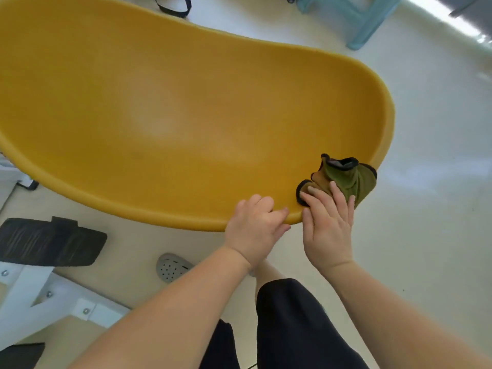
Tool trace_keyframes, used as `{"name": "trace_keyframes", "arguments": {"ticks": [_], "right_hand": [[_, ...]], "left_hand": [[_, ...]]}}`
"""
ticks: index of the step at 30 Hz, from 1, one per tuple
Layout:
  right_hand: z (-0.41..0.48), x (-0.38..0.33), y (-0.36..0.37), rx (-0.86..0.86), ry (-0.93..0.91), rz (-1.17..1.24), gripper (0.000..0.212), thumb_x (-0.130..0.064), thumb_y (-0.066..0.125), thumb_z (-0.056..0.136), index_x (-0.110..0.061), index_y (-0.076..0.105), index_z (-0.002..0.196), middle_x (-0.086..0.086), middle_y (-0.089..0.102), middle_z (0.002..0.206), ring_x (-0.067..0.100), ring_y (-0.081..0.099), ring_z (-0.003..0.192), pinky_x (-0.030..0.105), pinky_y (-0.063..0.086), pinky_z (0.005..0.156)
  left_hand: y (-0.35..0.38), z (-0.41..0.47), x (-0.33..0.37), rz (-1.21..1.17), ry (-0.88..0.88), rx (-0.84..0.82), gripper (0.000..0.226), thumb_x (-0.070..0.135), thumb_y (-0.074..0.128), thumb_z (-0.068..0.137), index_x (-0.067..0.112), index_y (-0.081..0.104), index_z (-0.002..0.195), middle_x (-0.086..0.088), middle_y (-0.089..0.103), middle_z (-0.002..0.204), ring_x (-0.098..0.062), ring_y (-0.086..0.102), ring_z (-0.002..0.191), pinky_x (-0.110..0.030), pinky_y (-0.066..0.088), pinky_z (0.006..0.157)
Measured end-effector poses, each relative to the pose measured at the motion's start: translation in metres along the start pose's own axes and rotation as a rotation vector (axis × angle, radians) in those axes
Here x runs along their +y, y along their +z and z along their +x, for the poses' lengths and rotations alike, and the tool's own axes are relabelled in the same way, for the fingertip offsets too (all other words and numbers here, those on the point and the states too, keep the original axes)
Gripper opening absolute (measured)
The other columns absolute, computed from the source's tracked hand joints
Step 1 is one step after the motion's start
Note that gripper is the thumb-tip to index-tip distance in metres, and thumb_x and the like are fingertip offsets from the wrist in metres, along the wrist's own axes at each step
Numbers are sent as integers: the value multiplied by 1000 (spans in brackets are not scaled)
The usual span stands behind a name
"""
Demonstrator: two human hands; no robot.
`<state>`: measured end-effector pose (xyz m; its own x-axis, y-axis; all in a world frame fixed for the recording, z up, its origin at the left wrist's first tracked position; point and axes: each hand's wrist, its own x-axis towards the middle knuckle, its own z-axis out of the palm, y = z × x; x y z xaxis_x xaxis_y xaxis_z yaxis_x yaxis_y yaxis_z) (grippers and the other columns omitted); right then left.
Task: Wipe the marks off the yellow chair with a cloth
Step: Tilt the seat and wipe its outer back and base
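Observation:
The yellow chair (165, 107) fills most of the view, its smooth curved shell seen from above. A crumpled green and brown cloth (348, 177) with a dark hem lies on the shell near its right end, close to the near rim. My right hand (328, 222) presses flat on the cloth's near part, fingers spread over it. My left hand (254, 225) is curled over the near rim just left of the cloth, gripping the edge. I see no distinct marks on the shell.
A black padded armrest (50, 242) on a white metal frame (40, 291) stands at the lower left. A grey perforated shoe (171, 266) rests on the pale floor below the chair. A light blue plastic stool (354, 14) stands at the top right.

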<state>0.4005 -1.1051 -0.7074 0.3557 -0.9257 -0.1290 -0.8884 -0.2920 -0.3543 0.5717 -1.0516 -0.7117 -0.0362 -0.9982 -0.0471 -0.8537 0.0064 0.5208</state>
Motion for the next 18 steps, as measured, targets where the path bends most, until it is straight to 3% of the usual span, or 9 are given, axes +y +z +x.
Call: {"name": "trace_keyframes", "arguments": {"ticks": [2, 4, 6, 9, 14, 18], "right_hand": [[4, 7, -2, 25, 21, 28, 40, -33, 43, 101, -14, 67, 127, 2, 61, 138, 30, 26, 150, 49, -1, 125], [0, -2, 2, 14, 21, 34, 44, -39, 47, 99, -11, 66, 128, 4, 60, 137, 32, 25, 151, 48, -3, 125], [-11, -22, 10, -15, -54, 17, 49, -44, 50, 97, -10, 65, 130, 5, 61, 135, 33, 30, 149, 49, 0, 126], [-30, -61, 32, -44, -199, 19, 51, -46, 50, 99, -10, 64, 132, 5, 63, 133, 31, 42, 141, 52, 16, 124], [-32, -112, 60, 33, -156, 65, 38, -39, 48, 99, -18, 71, 121, 0, 66, 119, 28, 52, 124, 44, 15, 120], [-30, -110, 69, 70, -186, 24, 38, -47, 50, 98, -22, 73, 114, -3, 65, 115, 26, 54, 118, 46, 17, 117]], "left_hand": [[0, 9, 9, -91, -73, -40, 32, 45, 74, 79, 17, 77, 96, -3, 54, 77, -29, 54, 73, -39, 48, 59], [-13, 7, -2, -116, -103, -96, 49, 59, 61, 81, 16, 76, 101, -3, 60, 84, -28, 57, 80, -41, 51, 67], [-39, -10, -35, -33, -81, -126, 63, 68, 57, 80, 14, 75, 108, -4, 65, 94, -28, 60, 89, -41, 51, 75], [-87, -52, -104, 188, -59, -183, 73, 73, 56, 81, 9, 73, 113, -9, 68, 104, -32, 62, 97, -45, 51, 82], [-132, -102, -189, 421, -62, -264, 72, 70, 45, 88, 7, 74, 106, -10, 68, 99, -34, 63, 90, -44, 50, 78], [-128, -113, -211, 401, -10, -170, 62, 61, 44, 93, 7, 73, 103, -8, 65, 89, -32, 60, 81, -42, 46, 71]]}}
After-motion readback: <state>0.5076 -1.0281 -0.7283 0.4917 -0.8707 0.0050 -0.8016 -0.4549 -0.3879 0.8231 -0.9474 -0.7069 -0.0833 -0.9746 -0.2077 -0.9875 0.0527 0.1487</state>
